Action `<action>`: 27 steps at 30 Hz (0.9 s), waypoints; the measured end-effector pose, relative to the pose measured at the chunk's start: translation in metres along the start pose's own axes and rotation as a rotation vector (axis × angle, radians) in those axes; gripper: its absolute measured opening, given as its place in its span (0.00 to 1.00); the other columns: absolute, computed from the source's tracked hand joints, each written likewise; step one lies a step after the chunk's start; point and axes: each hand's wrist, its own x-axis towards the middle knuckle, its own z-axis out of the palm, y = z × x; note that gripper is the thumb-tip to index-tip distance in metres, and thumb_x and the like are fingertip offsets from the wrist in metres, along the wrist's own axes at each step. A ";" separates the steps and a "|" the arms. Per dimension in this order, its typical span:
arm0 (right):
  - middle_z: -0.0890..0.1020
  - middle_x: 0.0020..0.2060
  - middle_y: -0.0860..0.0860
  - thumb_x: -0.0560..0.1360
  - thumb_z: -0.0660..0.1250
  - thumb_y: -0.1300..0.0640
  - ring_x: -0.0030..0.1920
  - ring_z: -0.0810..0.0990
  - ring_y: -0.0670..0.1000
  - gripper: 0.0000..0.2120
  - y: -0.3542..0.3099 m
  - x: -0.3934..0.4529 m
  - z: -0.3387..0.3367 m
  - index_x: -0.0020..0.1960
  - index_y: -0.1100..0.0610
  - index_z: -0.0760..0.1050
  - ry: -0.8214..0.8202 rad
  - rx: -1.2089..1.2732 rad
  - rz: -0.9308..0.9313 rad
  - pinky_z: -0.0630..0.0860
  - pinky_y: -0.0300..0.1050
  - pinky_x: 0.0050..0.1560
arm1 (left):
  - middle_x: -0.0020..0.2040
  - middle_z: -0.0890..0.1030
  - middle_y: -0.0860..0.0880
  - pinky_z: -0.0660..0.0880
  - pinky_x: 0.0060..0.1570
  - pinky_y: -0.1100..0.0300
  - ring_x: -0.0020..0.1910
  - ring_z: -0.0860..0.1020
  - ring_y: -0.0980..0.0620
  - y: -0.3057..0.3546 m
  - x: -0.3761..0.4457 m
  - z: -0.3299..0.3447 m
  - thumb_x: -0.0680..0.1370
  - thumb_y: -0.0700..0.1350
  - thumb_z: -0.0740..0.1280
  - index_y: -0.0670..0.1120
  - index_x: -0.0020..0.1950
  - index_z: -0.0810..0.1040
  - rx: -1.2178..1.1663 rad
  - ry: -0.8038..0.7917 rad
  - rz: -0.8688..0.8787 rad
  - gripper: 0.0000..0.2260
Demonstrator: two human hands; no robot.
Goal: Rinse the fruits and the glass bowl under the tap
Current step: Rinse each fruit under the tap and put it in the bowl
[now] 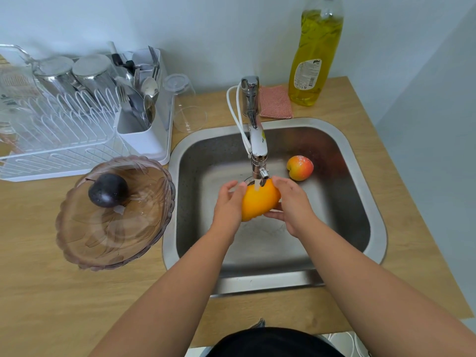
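An orange (258, 200) is held over the steel sink (360, 161) right under the tap (257, 148), and water runs onto its top. My left hand (229, 204) presses its left side and my right hand (289, 204) cups its right side and underside. A red-yellow apple (300, 168) lies wet in the sink's far right. On the wooden counter to the left stands a tinted glass bowl (113, 228) with a dark plum (107, 190) inside it.
A white dish rack (64, 140) with metal cups and a cutlery holder fills the back left. An upturned clear glass (184, 104) stands beside it. Behind the sink lie a pink sponge cloth (275, 101) and a tall yellow dish-soap bottle (315, 55).
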 end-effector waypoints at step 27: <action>0.62 0.73 0.47 0.81 0.61 0.58 0.72 0.63 0.49 0.30 0.019 -0.026 0.006 0.79 0.49 0.54 -0.287 -0.649 -0.268 0.62 0.42 0.68 | 0.67 0.71 0.44 0.80 0.41 0.49 0.59 0.77 0.42 0.003 -0.004 0.006 0.85 0.59 0.50 0.58 0.74 0.62 -0.264 -0.100 -0.167 0.18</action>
